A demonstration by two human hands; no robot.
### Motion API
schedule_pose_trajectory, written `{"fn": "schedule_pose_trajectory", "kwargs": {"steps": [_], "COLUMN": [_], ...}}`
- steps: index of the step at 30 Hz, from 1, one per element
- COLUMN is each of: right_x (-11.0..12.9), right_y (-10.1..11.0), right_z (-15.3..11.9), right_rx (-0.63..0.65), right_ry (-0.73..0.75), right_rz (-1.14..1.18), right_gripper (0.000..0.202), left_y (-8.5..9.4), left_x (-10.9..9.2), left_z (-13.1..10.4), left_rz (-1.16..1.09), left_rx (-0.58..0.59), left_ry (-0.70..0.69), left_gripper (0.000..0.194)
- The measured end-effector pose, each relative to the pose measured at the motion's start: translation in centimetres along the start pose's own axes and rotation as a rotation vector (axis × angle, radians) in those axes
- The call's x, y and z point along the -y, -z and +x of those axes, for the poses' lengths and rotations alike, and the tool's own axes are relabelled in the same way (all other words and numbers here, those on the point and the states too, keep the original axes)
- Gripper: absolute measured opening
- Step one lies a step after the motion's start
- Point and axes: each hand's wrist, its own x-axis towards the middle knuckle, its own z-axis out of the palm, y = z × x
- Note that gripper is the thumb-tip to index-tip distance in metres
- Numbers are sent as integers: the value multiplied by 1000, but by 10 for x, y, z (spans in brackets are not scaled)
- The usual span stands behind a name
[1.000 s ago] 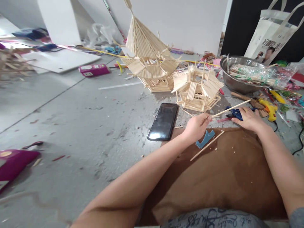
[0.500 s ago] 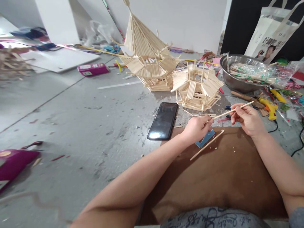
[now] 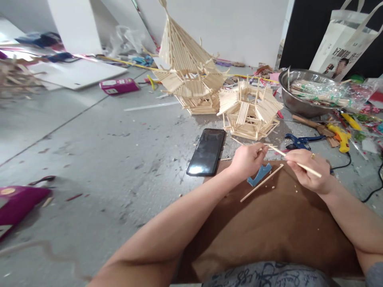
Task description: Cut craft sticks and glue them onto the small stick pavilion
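Observation:
My right hand (image 3: 309, 169) is closed on a thin wooden stick (image 3: 278, 150), which slants down to the right across the palm. The stick's far end is close to the fingertips of my left hand (image 3: 248, 159). That hand is closed in a pinch, and what it holds is too small to make out. Just below it a blue piece (image 3: 259, 174) and a loose stick (image 3: 260, 185) lie on the brown board (image 3: 269, 227). Behind my hands stands a small stick-built structure (image 3: 249, 111), with a taller pointed one (image 3: 188, 71) to its left.
A black phone (image 3: 206, 152) lies left of my left hand. Blue pliers (image 3: 302, 141) and a yellow glue gun (image 3: 341, 137) are beyond my right hand. At the back right are a metal bowl (image 3: 299, 107) of wrapped sticks and a white bag (image 3: 338, 44).
My right hand has moved down and turned, so the stick that slanted up to the right now slants down to the right. The blue pliers have come into fuller view. My left hand has barely moved.

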Motion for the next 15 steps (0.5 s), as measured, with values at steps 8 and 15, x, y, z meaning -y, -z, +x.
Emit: {"fn": "schedule_pose_trajectory", "kwargs": {"steps": [8, 15], "right_x": [-21, -45], "right_y": [2, -3], "right_z": [11, 9], "right_rx": [-253, -289], "right_ry": [-854, -1138], "right_rz": [801, 1023], "right_gripper": [14, 24], "left_y": [12, 9], "left_x": [-13, -21], "left_z": [-7, -8], "left_rz": [-426, -928], "left_rx": [188, 268], "left_ry": [-95, 147], "left_gripper": [31, 31]}}
